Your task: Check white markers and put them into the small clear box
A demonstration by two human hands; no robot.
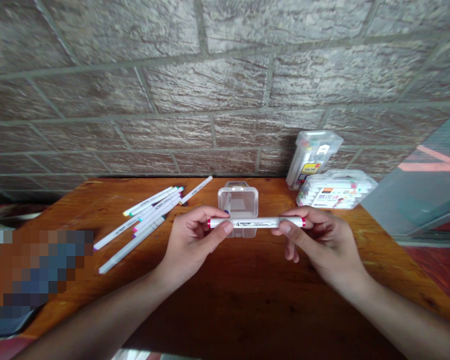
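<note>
A white marker (257, 223) with red ends is held level between my two hands, its printed label facing me. My left hand (197, 237) pinches one end between thumb and fingers. At the other end, my right hand (318, 240) grips it the same way. Just behind the marker stands an open clear plastic case (238, 200), partly hidden by it. One marker with a dark blue end (227, 203) leans inside the case. To the left lies a loose pile of white markers (150, 215) with variously coloured ends.
At the back right, a tall clear case of markers (311, 159) stands behind a wider handled marker case (337, 190). A brick-patterned wall (210, 85) rises along the back of the wooden table (240, 300). A pixelated patch covers the left side.
</note>
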